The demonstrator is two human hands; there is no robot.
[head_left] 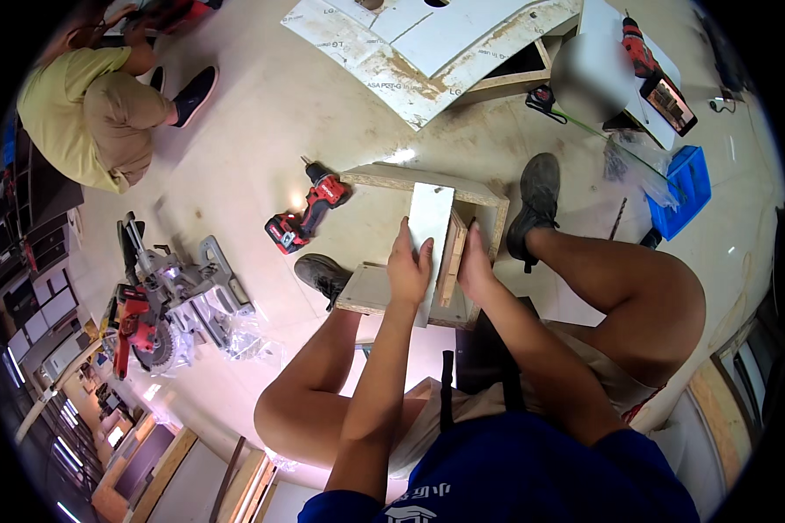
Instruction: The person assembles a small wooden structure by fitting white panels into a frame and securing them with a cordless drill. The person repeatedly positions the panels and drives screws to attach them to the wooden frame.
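Note:
Between my legs sits an open box frame (379, 174) of particle board on the floor. A long narrow white board (428, 213) stands across it, with raw-edged wooden strips (453, 257) against its right side. My left hand (408, 268) grips the white board from the left, thumb over its face. From the other side my right hand (476, 263) presses against the wooden strips, fingers pointing forward; its fingertips are partly hidden. Left of the box lies a red and black cordless drill (312, 205).
At left stands a mitre saw (161, 305); a co-worker (96, 113) crouches at far left. Ahead lies a white-faced panel assembly (392, 61). On the right are a tape measure (542, 100), a phone (669, 102), another drill (638, 48), a blue bin (682, 193) and a drill bit (618, 218).

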